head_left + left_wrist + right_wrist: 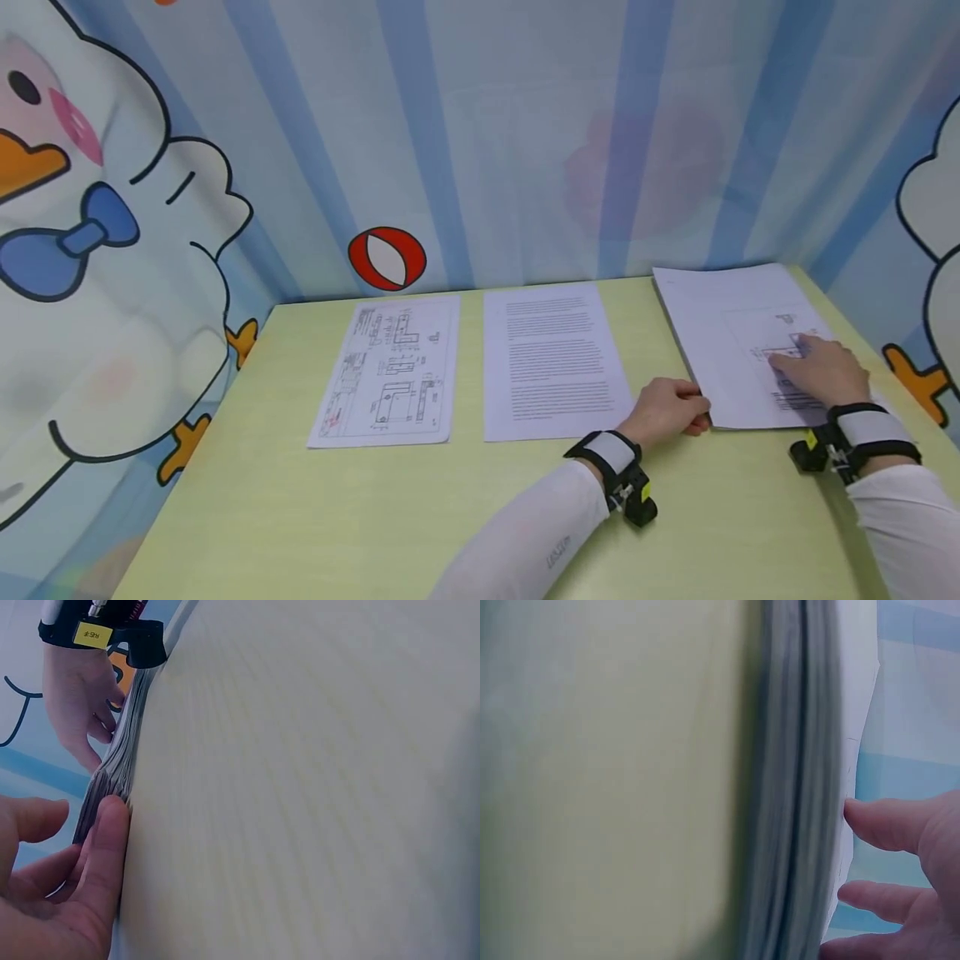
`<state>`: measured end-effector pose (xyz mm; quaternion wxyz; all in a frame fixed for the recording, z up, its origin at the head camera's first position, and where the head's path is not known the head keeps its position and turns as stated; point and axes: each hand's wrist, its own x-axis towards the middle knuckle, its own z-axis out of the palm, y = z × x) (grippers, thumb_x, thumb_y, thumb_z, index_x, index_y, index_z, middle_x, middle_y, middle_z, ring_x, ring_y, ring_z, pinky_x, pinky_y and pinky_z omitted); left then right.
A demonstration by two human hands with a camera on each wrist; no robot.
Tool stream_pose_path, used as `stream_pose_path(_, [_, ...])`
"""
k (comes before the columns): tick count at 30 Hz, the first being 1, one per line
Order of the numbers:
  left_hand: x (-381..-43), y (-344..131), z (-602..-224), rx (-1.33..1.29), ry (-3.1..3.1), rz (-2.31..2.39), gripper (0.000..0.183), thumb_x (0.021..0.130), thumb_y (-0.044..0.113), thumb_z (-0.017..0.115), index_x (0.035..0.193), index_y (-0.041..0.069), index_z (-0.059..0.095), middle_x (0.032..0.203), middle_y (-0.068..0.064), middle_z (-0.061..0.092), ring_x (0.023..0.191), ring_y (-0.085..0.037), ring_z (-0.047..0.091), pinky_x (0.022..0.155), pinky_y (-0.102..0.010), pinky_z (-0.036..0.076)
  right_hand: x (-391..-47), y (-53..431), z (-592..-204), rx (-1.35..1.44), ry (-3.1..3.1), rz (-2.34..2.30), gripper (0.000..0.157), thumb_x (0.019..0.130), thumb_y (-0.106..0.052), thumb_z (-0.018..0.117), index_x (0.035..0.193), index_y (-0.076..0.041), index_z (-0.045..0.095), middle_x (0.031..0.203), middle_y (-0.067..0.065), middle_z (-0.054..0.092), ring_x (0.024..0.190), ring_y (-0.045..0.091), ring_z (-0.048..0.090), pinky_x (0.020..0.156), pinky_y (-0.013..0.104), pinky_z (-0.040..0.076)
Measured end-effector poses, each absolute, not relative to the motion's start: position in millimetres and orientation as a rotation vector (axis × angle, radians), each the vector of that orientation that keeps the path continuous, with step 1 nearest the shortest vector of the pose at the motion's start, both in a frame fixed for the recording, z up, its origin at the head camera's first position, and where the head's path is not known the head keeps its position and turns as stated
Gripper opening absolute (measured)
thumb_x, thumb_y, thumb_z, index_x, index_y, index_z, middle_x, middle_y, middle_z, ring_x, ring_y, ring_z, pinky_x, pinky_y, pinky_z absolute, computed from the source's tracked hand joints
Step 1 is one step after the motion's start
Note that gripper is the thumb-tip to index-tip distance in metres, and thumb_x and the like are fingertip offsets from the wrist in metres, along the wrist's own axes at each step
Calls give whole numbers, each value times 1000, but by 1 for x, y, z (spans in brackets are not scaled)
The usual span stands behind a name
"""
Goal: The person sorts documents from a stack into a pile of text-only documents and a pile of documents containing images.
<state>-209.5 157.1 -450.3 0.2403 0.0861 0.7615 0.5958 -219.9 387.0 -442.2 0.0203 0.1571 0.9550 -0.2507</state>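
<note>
A thick stack of paper (716,333) lies at the right of the table, its top sheet printed with small drawings and text. My left hand (666,408) is at its near left corner. In the left wrist view, the left fingers (105,840) touch the layered edge, while the thumb stands apart from it. My right hand (825,371) rests on the top sheet near the right side, covering part of the print. In the right wrist view, its fingers (885,825) are spread, tips at the sheet's surface beside the thick page edges (795,787).
Left of the stack lies a sheet of printed text (555,358), and farther left a sheet of technical drawings (390,371). All are on a pale yellow table (337,517). A blue striped curtain (510,150) with cartoon figures borders the table's back and sides.
</note>
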Motion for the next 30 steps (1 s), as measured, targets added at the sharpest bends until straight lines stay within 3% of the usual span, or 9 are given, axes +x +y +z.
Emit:
stream_pose_path(8, [-210,162,-450,212,2150,1597,14,89,17,60,84,7,69,60,-4,62,51,-13,60,56,-22,52,-220,386,-443,418,3028,-750,73,88,-34,53,133,20,32,125,49,37,103,60,42,80,64,39])
stream_pose_path(18, [-212,165,-448,115,2240,1593,20,88,15,58,72,4,63,64,-7,65,55,-21,67,49,-21,44,-217,376,-441,432,3015,-818,74,90,-35,49,134,20,29,124,49,38,101,59,45,77,63,40])
stream_pose_path(22, [-214,165,-446,94,2287,1582,22,88,14,57,67,6,54,62,-3,58,53,-16,62,49,-20,36,-216,376,-441,418,3006,-847,76,92,-38,46,137,19,25,125,49,37,102,60,43,79,64,39])
stream_pose_path(25, [-216,164,-446,111,2335,1546,24,88,13,55,67,7,47,60,0,44,51,-11,46,51,-22,30,-215,376,-442,420,2995,-859,77,92,-40,44,138,18,23,126,48,37,102,59,43,80,64,38])
stream_pose_path(27, [-217,163,-446,113,2367,1530,20,87,13,56,70,6,50,63,0,45,55,-11,41,52,-23,31,-215,375,-441,428,2984,-863,76,92,-40,44,138,17,24,126,48,37,103,59,44,79,64,39])
stream_pose_path(30, [-218,163,-448,100,2331,1573,9,88,12,56,87,5,61,74,-1,60,63,-10,54,58,-23,43,-214,371,-439,452,2981,-858,73,92,-39,45,137,16,30,125,46,40,101,58,46,76,61,40])
